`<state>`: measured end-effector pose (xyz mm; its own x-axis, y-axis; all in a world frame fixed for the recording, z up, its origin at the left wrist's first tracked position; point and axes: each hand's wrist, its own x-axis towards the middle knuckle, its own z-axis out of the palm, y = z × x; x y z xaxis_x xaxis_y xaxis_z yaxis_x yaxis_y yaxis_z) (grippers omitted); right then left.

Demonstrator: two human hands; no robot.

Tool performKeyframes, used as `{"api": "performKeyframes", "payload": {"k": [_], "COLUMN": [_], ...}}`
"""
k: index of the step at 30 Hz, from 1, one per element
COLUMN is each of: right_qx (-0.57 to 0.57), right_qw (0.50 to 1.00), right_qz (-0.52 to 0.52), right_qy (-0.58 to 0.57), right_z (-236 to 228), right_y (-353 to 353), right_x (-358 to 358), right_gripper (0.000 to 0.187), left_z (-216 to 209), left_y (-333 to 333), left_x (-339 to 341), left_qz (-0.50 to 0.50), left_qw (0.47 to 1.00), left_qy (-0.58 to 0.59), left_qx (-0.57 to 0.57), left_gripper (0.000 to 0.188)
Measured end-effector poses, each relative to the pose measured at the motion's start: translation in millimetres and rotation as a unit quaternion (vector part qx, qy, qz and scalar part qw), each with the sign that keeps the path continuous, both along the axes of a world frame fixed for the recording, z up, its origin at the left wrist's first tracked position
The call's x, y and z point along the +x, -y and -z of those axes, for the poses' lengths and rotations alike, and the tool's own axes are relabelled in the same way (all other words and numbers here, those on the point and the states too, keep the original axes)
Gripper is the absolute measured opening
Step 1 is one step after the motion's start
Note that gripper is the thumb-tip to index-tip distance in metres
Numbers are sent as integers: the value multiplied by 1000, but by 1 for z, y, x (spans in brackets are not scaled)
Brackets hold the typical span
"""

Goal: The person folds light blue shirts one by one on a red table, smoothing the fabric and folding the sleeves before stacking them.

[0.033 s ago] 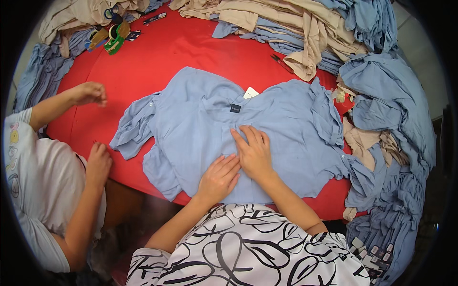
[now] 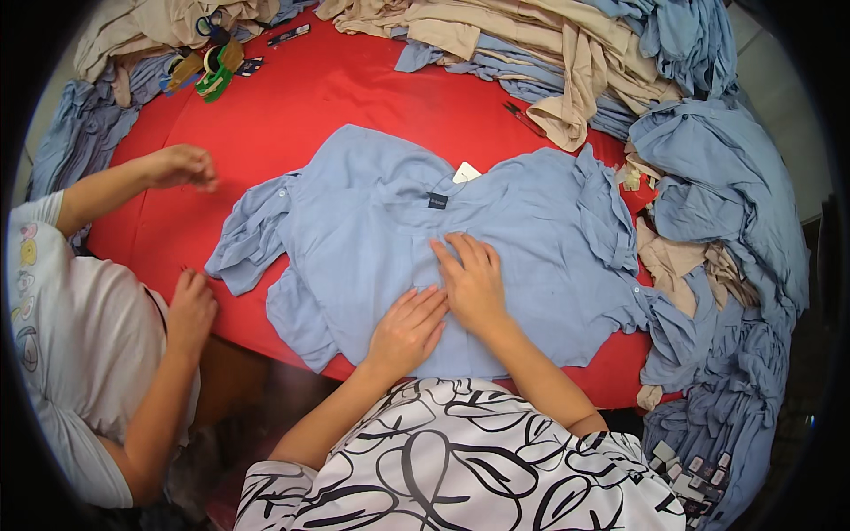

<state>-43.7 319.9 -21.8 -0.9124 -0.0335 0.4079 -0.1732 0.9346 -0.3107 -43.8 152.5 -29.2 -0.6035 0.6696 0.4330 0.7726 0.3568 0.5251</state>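
Note:
A light blue blouse (image 2: pixel 345 239) lies spread on the red-covered table (image 2: pixel 345 84) in front of me, its neck opening turned away from me. My left hand (image 2: pixel 407 332) rests on the lower middle of its front, fingers stretched out. Just right of it and a little farther up, my right hand (image 2: pixel 474 283) lies with extended fingers on the front below the neckline. The hands almost touch, and both are open. A dark neck label (image 2: pixel 436 201) shows inside the collar, and a white hang tag (image 2: pixel 465 172) sticks out behind it.
At my left a co-worker's hands (image 2: pixel 183 166) are over the table. Beige garments (image 2: pixel 531 31) and blue garments (image 2: pixel 726 168) are heaped along the far and right edges. Thread snips (image 2: pixel 522 118) lie far right; tape rolls (image 2: pixel 212 71) sit far left. Small tags (image 2: pixel 691 478) lie at lower right.
The co-worker's hands have shifted slightly to the right. My own hands and the blouse look almost unchanged.

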Motion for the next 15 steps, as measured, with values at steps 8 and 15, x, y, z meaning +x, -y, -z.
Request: {"api": "performKeyframes", "payload": {"k": [8,15], "right_qx": [-241,-177], "right_qw": [970,971], "right_qz": [-15,-152], "right_qy": [10,-49], "right_z": [-16,-27], "right_y": [-35,28], "right_x": [16,-44], "right_gripper": [42,35], "left_z": [-24,-25], "left_y": [34,50], "left_x": [-25,-133], "left_qz": [-106,-284], "left_qw": [993,954], "left_qy": [-5,-50], "left_qx": [59,-78], "left_gripper": [30,30]}}
